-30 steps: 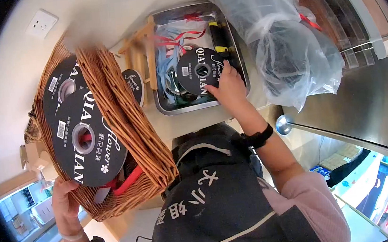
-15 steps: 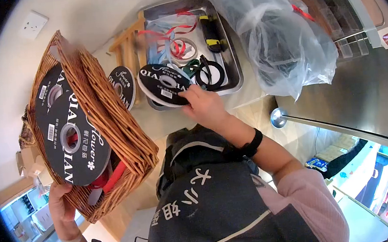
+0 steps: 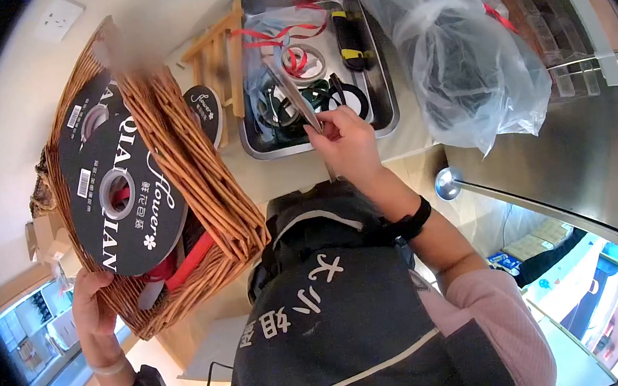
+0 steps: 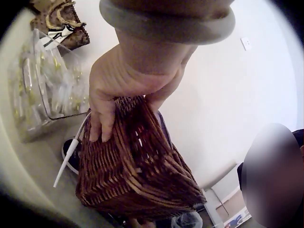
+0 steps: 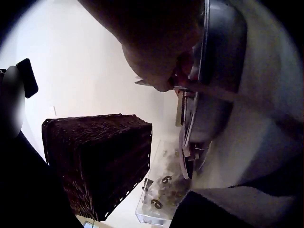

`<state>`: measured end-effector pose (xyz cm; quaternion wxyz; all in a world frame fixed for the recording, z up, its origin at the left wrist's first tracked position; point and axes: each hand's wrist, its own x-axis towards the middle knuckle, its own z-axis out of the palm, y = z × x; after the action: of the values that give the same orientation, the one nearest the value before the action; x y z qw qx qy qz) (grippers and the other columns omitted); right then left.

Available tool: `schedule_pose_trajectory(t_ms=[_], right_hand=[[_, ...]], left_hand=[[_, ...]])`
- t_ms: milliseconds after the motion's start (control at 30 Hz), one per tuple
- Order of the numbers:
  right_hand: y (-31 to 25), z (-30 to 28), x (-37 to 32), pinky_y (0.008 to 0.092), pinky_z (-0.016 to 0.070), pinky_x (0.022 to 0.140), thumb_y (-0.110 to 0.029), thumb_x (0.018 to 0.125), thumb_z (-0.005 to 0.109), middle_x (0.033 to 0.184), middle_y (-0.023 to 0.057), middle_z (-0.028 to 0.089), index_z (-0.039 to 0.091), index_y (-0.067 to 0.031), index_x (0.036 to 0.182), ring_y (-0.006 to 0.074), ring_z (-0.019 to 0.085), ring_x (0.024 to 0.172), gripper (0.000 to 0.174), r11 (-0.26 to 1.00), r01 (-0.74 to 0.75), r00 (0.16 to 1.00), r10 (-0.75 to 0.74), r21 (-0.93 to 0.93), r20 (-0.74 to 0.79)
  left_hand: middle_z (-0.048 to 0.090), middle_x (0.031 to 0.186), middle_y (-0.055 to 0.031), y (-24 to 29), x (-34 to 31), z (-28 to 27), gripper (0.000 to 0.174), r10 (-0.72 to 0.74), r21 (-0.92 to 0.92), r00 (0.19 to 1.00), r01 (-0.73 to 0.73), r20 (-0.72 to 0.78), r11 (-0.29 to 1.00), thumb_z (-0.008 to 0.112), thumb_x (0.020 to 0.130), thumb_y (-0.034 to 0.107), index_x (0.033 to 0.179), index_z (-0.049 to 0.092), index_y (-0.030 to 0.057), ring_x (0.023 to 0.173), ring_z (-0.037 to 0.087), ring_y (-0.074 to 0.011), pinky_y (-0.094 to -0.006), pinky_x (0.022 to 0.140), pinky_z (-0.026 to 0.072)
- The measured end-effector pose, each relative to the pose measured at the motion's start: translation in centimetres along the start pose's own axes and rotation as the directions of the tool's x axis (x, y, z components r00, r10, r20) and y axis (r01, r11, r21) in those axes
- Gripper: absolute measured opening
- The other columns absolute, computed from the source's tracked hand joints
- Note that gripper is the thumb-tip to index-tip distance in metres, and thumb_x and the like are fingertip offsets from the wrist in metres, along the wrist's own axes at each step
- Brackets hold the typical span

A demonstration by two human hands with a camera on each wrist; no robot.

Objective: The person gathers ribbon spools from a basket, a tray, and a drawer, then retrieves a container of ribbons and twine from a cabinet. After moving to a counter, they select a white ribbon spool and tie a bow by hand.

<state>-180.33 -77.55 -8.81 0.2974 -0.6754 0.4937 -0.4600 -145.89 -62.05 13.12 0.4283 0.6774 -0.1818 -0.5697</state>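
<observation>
Left hand (image 3: 93, 306) grips the near-left rim of a wicker basket (image 3: 205, 170); right hand (image 3: 349, 143) pinches a slim pale item (image 3: 292, 93) over the near part of a metal tray (image 3: 304, 150). Item seen nearly edge-on; cannot tell what it is. Basket sits left of the tray, tilted, black ribbon spools (image 3: 151, 209) inside; whether anything props it from beneath, cannot tell. Main risk, as I judge it: a slack or twisted left grip lets the basket roll and its spools slide out. Second: the item's far tip snags the loose red ribbon (image 3: 285, 36) or knocks the tape roll (image 3: 316, 60). Basket's long axis runs far-left to near-right, mouth facing up. Item lies similarly, far end pointing far-left.
</observation>
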Motion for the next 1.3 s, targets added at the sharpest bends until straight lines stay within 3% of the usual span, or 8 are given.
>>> schedule_pose_trajectory(t_ms=[767,867,933,967,1067,1100,1200,1300], right_hand=[[1.7,-1.4,2.0,0.0354,0.0467,0.054,-0.019,0.073,0.072,0.070,0.0095,0.056,0.061,-0.0018,0.081,0.0257,0.057,0.059,0.022,1.000,-0.007,0.999,0.007,0.002,-0.045],[2.7,-2.6,2.8,0.0339,0.0489,0.059,-0.022,0.074,0.072,0.085,0.0112,0.060,0.060,-0.0001,0.095,0.0245,0.060,0.062,0.033,0.997,-0.053,0.997,0.056,-0.061,0.046],[2.6,-3.0,2.9,0.0348,0.0502,0.073,-0.026,0.074,0.072,0.111,0.0161,0.056,0.052,0.0025,0.114,0.0276,0.063,0.083,0.053,0.984,-0.170,0.984,0.172,0.049,-0.043],[2.7,-3.6,2.8,0.0373,0.0462,0.087,-0.023,0.076,0.070,0.129,0.0193,0.045,0.042,0.0039,0.124,0.0322,0.056,0.105,0.063,0.990,-0.119,0.993,0.118,-0.080,-0.022],[2.1,-4.8,1.3,0.0390,0.0411,0.094,-0.020,0.078,0.067,0.130,0.0199,0.043,0.044,0.0040,0.122,0.0358,0.047,0.115,0.055,0.986,-0.067,0.998,0.068,-0.154,0.002],[0.6,-5.2,0.3,0.0391,0.0451,0.088,-0.016,0.079,0.064,0.131,0.0169,0.042,0.046,0.0003,0.120,0.0339,0.052,0.109,0.048,0.984,0.070,0.997,-0.071,-0.167,-0.003],[-0.9,-5.7,-2.6,0.0391,0.0498,0.078,-0.015,0.080,0.063,0.121,0.0130,0.050,0.051,-0.0039,0.114,0.0325,0.058,0.096,0.038,0.977,0.060,0.993,-0.037,-0.204,0.114],[-0.6,-6.5,-4.7,0.0390,0.0518,0.066,-0.012,0.079,0.063,0.107,0.0086,0.058,0.057,-0.0075,0.105,0.0312,0.062,0.078,0.027,0.969,0.149,0.989,-0.145,-0.195,0.038]], left_hand=[[0.063,0.104,-0.0154,0.9,1.6,2.6,0.038,-0.021,0.019,0.999,0.021,0.032,1.000,0.052,0.074,0.002,0.111,0.053,-0.0067,0.093,0.062,-0.0255,-0.0372,0.085,0.0504],[0.061,0.108,-0.0152,1.2,1.9,2.5,0.044,-0.025,0.082,0.999,0.021,0.039,0.996,0.056,0.072,0.007,0.114,0.052,-0.0060,0.097,0.060,-0.0266,-0.0385,0.089,0.0479],[0.060,0.112,-0.0151,1.2,2.1,2.7,0.050,-0.022,0.132,0.999,0.015,0.046,0.991,0.059,0.070,0.011,0.116,0.051,-0.0054,0.100,0.059,-0.0278,-0.0398,0.092,0.0456],[0.060,0.111,-0.0149,1.2,2.1,2.7,0.049,-0.015,0.130,0.999,0.010,0.036,0.991,0.060,0.070,0.011,0.115,0.051,-0.0055,0.100,0.059,-0.0276,-0.0394,0.092,0.0456],[0.060,0.109,-0.0145,1.7,2.3,4.9,0.049,0.015,0.157,1.000,-0.017,0.015,0.988,0.060,0.069,0.012,0.115,0.051,-0.0055,0.098,0.059,-0.0272,-0.0389,0.091,0.0462],[0.060,0.108,-0.0142,1.9,1.2,4.5,0.049,0.056,0.175,0.998,-0.057,0.007,0.983,0.060,0.069,0.012,0.114,0.051,-0.0054,0.097,0.059,-0.0270,-0.0388,0.090,0.0467],[0.061,0.107,-0.0147,2.6,1.3,1.6,0.041,-0.028,0.106,0.997,0.020,0.073,0.994,0.053,0.074,0.005,0.113,0.051,-0.0065,0.095,0.061,-0.0256,-0.0387,0.086,0.0501],[0.062,0.103,-0.0135,3.1,2.3,3.3,0.037,0.002,0.168,0.999,-0.008,0.037,0.986,0.054,0.074,0.006,0.109,0.054,-0.0049,0.092,0.061,-0.0251,-0.0389,0.083,0.0507]])
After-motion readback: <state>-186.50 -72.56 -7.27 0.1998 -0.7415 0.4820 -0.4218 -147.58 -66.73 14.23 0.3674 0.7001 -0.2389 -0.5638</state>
